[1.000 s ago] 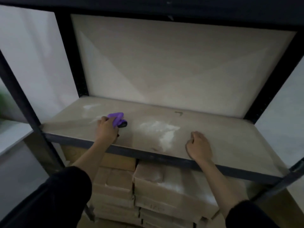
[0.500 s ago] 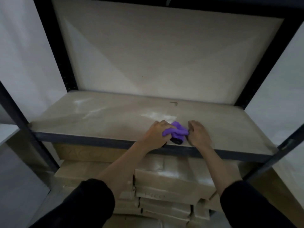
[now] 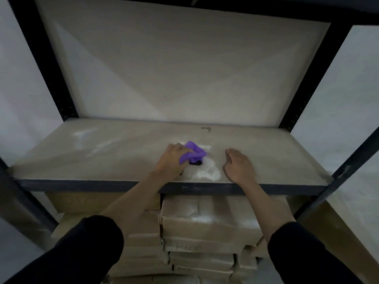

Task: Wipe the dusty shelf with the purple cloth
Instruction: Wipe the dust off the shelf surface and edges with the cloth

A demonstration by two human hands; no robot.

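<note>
A beige shelf board (image 3: 276,156) with a dark front edge fills the middle of the view. My left hand (image 3: 171,160) presses a bunched purple cloth (image 3: 192,153) onto the board near its centre. A white dust patch (image 3: 207,173) lies just right of and in front of the cloth. Fainter white smears (image 3: 88,138) mark the board's left part. My right hand (image 3: 238,167) rests on the board to the right of the patch, fingers loosely curled, holding nothing.
Black metal uprights (image 3: 317,78) frame the shelf on both sides, and a dark upper shelf edge (image 3: 266,9) runs overhead. Several stacked cardboard boxes (image 3: 205,226) sit under the board. A pale wall lies behind and beside the rack.
My left hand swept the cloth from the board's left side to the centre, near my right hand, then pulled slightly left and back. The white dust patch shows again beside the cloth.
</note>
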